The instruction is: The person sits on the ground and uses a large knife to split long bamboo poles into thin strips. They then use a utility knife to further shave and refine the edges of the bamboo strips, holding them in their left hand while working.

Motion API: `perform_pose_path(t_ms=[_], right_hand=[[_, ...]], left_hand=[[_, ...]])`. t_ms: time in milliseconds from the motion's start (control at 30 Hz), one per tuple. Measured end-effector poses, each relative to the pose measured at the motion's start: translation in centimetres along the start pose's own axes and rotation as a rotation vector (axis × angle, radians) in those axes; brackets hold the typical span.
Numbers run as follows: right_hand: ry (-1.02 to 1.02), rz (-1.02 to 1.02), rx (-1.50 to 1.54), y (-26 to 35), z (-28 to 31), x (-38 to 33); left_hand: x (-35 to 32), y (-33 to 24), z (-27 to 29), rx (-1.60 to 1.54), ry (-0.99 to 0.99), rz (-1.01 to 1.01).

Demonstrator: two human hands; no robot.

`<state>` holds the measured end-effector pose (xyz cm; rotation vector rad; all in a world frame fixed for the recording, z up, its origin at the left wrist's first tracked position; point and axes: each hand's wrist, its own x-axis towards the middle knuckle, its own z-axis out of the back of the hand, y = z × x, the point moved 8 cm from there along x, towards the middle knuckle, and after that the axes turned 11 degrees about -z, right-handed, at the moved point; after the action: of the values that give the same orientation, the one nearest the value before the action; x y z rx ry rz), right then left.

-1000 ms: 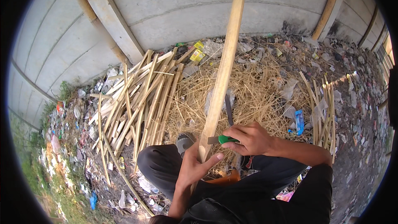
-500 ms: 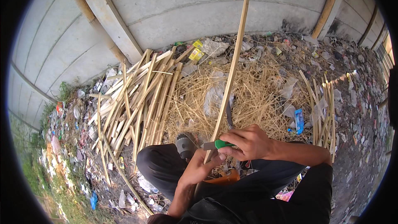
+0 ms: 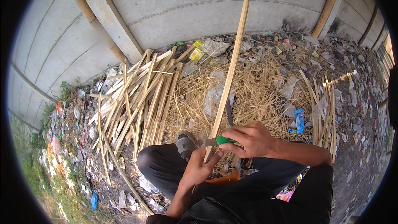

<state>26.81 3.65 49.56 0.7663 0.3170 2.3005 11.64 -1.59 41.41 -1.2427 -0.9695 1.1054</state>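
My left hand (image 3: 198, 170) is closed around the lower end of a long bamboo strip (image 3: 229, 81), which slants up and away toward the concrete wall. My right hand (image 3: 253, 141) grips the green handle of a knife (image 3: 226, 140). Its short grey blade lies across the strip just above my left hand. Both hands are close together, over my crossed legs. A dark narrow strip (image 3: 229, 114) sticks out beyond my right hand; what it belongs to is hidden.
A pile of split bamboo strips (image 3: 141, 99) lies at left, a smaller bunch (image 3: 324, 112) at right. Straw-like shavings (image 3: 261, 95) cover the ground between them. Litter surrounds this, with a blue wrapper (image 3: 299, 121) at right. A concrete wall (image 3: 207, 12) stands behind; something orange (image 3: 226, 177) lies by my legs.
The bamboo strip has shifted down toward me, so its far tip now shows, and its face looks wider. My right hand and the knife have moved slightly up the picture.
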Motion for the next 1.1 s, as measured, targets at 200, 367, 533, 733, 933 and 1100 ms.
perform_pose_path(t_ms=[200,367,533,733,933,1100], right_hand=[[-0.029,0.004,-0.012,-0.1,0.0,0.0],[-0.151,-0.078,-0.009,-2.0,1.8,1.0],[-0.052,-0.146,-0.019,-2.3,1.7,1.5],[-0.256,-0.355,0.058,-8.0,5.0,2.9],[-0.267,-0.493,0.087,-14.2,7.2,2.7],[-0.591,-0.776,0.089,-25.9,12.1,-1.0]], left_hand=[[0.2,-1.2,0.3,0.041,-0.007,-0.040],[-0.5,-0.5,0.8,0.113,0.000,0.014],[-1.3,0.8,1.1,0.092,-0.014,0.017],[-3.0,1.5,1.4,0.111,0.033,0.076],[-6.2,4.7,2.6,0.207,0.115,0.171],[-8.4,5.3,3.9,0.271,0.104,0.130]])
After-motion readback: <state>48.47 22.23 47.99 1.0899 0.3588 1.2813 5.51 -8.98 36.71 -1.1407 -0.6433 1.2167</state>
